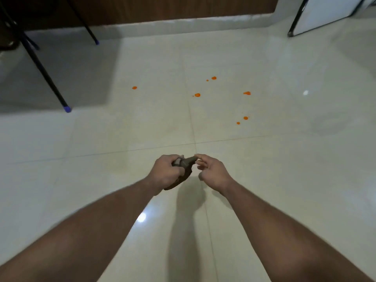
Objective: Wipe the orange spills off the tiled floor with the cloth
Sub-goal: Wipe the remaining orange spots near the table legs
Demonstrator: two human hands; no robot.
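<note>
Left hand point(165, 173) grips cloth point(184, 169) (bunched); right hand point(211, 169) pinches its corner.

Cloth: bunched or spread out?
Bunched. The dark brown cloth is wadded in the left hand; the right hand pinches one corner pulled sideways.
</note>
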